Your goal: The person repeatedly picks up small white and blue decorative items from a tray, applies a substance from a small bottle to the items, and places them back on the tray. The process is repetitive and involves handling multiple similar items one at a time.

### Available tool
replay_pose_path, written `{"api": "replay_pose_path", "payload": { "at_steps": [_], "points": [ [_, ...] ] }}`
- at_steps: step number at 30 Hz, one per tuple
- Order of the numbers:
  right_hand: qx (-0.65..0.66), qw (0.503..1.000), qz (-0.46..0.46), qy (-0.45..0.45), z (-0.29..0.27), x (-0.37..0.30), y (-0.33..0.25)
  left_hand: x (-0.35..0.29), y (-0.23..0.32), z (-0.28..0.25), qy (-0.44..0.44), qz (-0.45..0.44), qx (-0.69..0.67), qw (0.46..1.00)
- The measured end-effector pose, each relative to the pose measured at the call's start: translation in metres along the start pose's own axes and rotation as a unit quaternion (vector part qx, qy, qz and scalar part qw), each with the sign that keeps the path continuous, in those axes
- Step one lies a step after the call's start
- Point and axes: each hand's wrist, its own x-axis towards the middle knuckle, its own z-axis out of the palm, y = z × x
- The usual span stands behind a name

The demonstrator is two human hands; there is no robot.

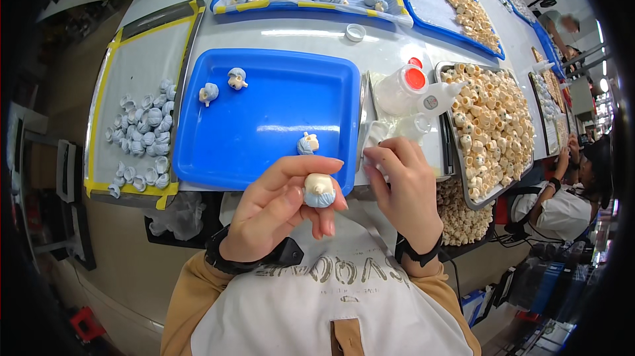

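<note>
My left hand [274, 207] holds a small figurine [319, 191], cream on top and pale blue below, between thumb and fingers just below the front edge of a blue tray [258, 124]. My right hand [407, 191] hovers beside it with fingers curled, its fingertips touching a white cloth or paper [378, 134] at the tray's right edge. Three assembled blue and cream figurines lie in the tray: one near the front [307, 143], two at the back left [237, 78] [208, 93].
A grey tray [132, 58] with yellow tape holds several pale blue caps [142, 141] on the left. A metal tray [456, 158] of cream parts [493, 121] stands on the right, beside white squeeze bottles with red caps [407, 88]. More filled trays lie beyond. Other people work at far right.
</note>
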Motion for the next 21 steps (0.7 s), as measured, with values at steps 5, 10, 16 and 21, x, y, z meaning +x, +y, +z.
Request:
{"api": "replay_pose_path", "payload": {
  "at_steps": [5,10,16,21],
  "points": [
    [0.015,1.0,0.008,-0.001,0.0,0.0,0.003,0.0,0.0,-0.001,0.006,0.0,-0.007,1.0],
    [0.055,0.997,0.036,0.033,0.001,-0.002,0.009,0.001,-0.001,-0.006,0.007,0.01,-0.046,0.999],
    [0.111,0.993,0.008,0.045,-0.018,-0.003,-0.003,0.002,-0.002,-0.011,0.018,0.035,-0.074,0.996],
    [0.213,0.939,-0.034,-0.268,-0.018,-0.037,0.01,0.001,-0.002,-0.009,0.013,0.007,-0.065,0.998]
  ]
}}
